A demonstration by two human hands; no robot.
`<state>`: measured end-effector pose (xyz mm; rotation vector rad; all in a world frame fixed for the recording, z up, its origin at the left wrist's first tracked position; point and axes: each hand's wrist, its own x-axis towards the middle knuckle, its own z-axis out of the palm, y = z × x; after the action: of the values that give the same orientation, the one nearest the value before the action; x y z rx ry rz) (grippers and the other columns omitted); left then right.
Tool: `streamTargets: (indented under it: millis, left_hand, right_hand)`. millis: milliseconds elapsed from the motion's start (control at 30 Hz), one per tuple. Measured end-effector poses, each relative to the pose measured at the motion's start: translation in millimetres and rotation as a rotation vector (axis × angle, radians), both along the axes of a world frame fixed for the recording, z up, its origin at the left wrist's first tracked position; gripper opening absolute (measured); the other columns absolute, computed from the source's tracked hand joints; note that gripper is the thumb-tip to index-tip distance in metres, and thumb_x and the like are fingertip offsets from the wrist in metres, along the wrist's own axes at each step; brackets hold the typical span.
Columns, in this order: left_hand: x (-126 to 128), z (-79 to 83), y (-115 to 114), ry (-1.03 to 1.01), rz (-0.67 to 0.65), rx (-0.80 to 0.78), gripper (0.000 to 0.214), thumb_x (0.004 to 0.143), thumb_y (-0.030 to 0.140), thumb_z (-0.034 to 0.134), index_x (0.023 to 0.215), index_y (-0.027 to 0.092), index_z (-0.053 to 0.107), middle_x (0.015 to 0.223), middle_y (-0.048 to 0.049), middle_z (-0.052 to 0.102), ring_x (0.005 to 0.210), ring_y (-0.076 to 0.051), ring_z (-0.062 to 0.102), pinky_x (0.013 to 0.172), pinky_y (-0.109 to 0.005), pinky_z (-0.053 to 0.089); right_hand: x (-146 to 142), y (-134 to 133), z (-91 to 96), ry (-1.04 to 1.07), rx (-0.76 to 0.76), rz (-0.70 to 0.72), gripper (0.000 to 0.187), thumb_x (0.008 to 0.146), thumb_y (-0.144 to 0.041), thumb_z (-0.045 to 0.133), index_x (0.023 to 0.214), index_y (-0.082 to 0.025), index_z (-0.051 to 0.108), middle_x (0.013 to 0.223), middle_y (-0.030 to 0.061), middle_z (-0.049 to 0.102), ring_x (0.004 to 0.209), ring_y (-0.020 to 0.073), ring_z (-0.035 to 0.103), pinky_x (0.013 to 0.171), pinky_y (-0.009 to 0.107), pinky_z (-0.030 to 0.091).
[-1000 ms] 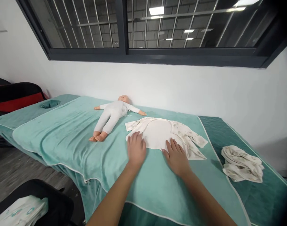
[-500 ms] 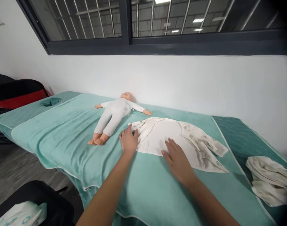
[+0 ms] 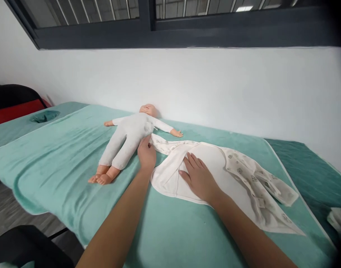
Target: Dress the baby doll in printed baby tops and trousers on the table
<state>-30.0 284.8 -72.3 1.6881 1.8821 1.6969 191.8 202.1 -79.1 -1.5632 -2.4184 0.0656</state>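
Observation:
A white baby top with a small print on its sleeves lies spread open on a green sheet. My left hand is closed at the tip of its left sleeve, which stretches out toward the doll. Flat on the inside of the garment rests my right hand, fingers extended. Just left of my left hand, a baby doll in a white body suit lies on its back, arms spread, feet toward me.
Behind the bed runs a white wall under a dark window frame. A crumpled cloth lies at the right edge. The bed has a face hole at far left. A black chair stands at lower left.
My left hand has closed on the sleeve, which now extends further toward the doll. My right hand has moved onto the garment. The view has tilted down and closer.

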Motion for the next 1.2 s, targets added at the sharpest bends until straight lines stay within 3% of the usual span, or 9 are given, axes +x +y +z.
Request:
streamTargets:
  millis: [200, 267, 400, 467, 700, 900, 1000, 1100, 1200]
  left_hand:
    - [5, 0.1, -3, 0.158, 0.006, 0.088, 0.039, 0.084, 0.007, 0.044, 0.117, 0.016, 0.063, 0.121, -0.0107, 0.064, 0.120, -0.024, 0.055, 0.109, -0.040, 0.042]
    - [9, 2.7, -10, 0.231, -0.096, 0.101, 0.034, 0.087, 0.013, 0.045, 0.116, 0.017, 0.064, 0.121, -0.0088, 0.065, 0.119, -0.022, 0.056, 0.109, -0.038, 0.041]
    - [20, 9.0, -20, 0.371, -0.416, -0.067, 0.030, 0.094, 0.029, 0.048, 0.115, 0.022, 0.067, 0.121, -0.0038, 0.069, 0.117, -0.020, 0.060, 0.106, -0.034, 0.043]
    - [24, 11.3, -22, 0.443, -0.468, -0.129, 0.030, 0.095, 0.033, 0.046, 0.112, 0.023, 0.069, 0.120, -0.0031, 0.071, 0.118, -0.020, 0.060, 0.105, -0.034, 0.042]
    - [25, 15.1, -26, 0.638, -0.276, -0.210, 0.040, 0.099, 0.037, 0.036, 0.096, 0.021, 0.073, 0.092, -0.0075, 0.075, 0.089, -0.023, 0.066, 0.081, -0.035, 0.045]
    - [26, 19.5, -41, 0.709, -0.303, -0.130, 0.037, 0.099, 0.034, 0.037, 0.088, 0.021, 0.069, 0.094, -0.0063, 0.073, 0.096, -0.022, 0.062, 0.087, -0.036, 0.043]
    - [24, 20.2, -50, 0.722, -0.308, -0.129, 0.035, 0.099, 0.033, 0.037, 0.088, 0.021, 0.067, 0.093, -0.0063, 0.072, 0.094, -0.022, 0.061, 0.087, -0.035, 0.043]
    - [22, 18.6, -57, 0.730, -0.304, -0.142, 0.035, 0.099, 0.034, 0.035, 0.089, 0.021, 0.066, 0.093, -0.0061, 0.071, 0.094, -0.023, 0.060, 0.085, -0.035, 0.042]
    - [21, 17.0, -63, 0.701, -0.277, -0.200, 0.036, 0.099, 0.037, 0.034, 0.094, 0.022, 0.066, 0.097, -0.0053, 0.071, 0.093, -0.023, 0.061, 0.082, -0.034, 0.043]
  right_hand:
    - [-2, -5, 4.2, -0.031, 0.000, 0.034, 0.065, 0.101, -0.050, 0.025, 0.148, -0.008, 0.039, 0.160, 0.0148, 0.024, 0.149, 0.0282, 0.022, 0.120, 0.047, 0.023]
    - [-2, -5, 3.9, -0.033, 0.003, 0.050, 0.063, 0.101, -0.050, 0.026, 0.148, -0.009, 0.040, 0.161, 0.0146, 0.023, 0.149, 0.0282, 0.022, 0.120, 0.048, 0.023]
    - [-4, -9, 1.7, -0.016, 0.021, 0.068, 0.062, 0.101, -0.049, 0.028, 0.147, -0.010, 0.042, 0.160, 0.0146, 0.024, 0.149, 0.0272, 0.021, 0.119, 0.047, 0.024]
    - [-5, -12, 1.3, -0.009, 0.026, 0.066, 0.061, 0.101, -0.049, 0.028, 0.147, -0.010, 0.042, 0.160, 0.0143, 0.024, 0.149, 0.0270, 0.021, 0.119, 0.047, 0.024]
    - [-7, -29, 4.0, 0.016, 0.015, 0.076, 0.062, 0.102, -0.049, 0.029, 0.149, -0.010, 0.039, 0.161, 0.0126, 0.023, 0.150, 0.0276, 0.019, 0.120, 0.048, 0.023]
    - [-8, -69, 10.1, 0.087, -0.014, 0.111, 0.062, 0.102, -0.050, 0.029, 0.150, -0.011, 0.038, 0.161, 0.0132, 0.024, 0.150, 0.0261, 0.018, 0.121, 0.049, 0.021]
    - [0, -94, 18.8, 0.169, -0.069, 0.207, 0.060, 0.100, -0.052, 0.034, 0.150, -0.017, 0.039, 0.161, 0.0104, 0.025, 0.150, 0.0257, 0.018, 0.122, 0.050, 0.019]
    - [20, -108, 29.0, 0.315, -0.205, 0.353, 0.050, 0.100, -0.050, 0.040, 0.143, -0.027, 0.048, 0.155, 0.0028, 0.040, 0.146, 0.0211, 0.031, 0.121, 0.045, 0.023]
    - [60, -101, 35.7, 0.514, -0.226, 0.216, 0.041, 0.099, -0.046, 0.043, 0.134, -0.028, 0.057, 0.144, 0.0021, 0.054, 0.134, 0.0180, 0.048, 0.114, 0.037, 0.037]
